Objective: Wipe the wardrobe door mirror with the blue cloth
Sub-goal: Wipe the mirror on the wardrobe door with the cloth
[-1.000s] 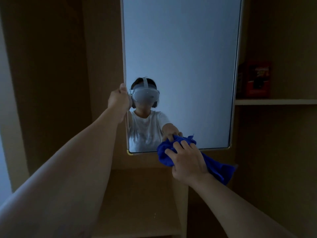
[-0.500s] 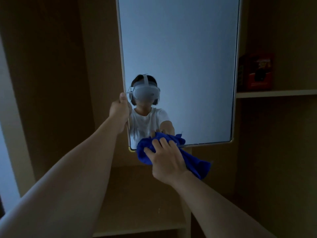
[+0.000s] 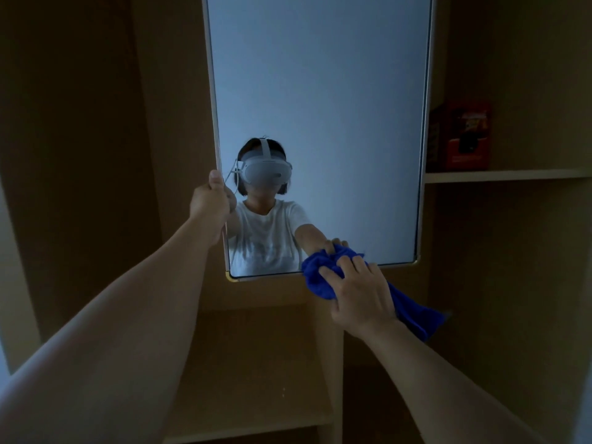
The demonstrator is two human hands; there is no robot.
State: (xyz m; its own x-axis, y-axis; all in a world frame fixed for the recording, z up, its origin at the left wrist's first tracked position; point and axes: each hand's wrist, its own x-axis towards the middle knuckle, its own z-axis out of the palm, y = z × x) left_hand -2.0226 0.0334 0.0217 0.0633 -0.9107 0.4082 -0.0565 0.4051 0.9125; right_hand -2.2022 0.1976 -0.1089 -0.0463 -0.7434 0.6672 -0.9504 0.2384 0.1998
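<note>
Fingers (image 3: 347, 267) of my right hand (image 3: 362, 296) are curled, slightly spread, bunching the blue cloth (image 3: 320, 277) and pressing it onto the mirror (image 3: 320, 91) at its bottom edge, right of centre. Cloth's loose tail hangs down to the right, below my wrist. Farther out on the left, my left hand (image 3: 209, 200) grips the mirror's left edge, thumb up along the frame, fingers wrapped behind and hidden. Mirror hangs on the wardrobe door, reflecting both arms and the cloth. Far right: a shelf (image 3: 506, 176) carrying a red box (image 3: 464, 136). A lower shelf (image 3: 256, 363) sits beneath the mirror.
</note>
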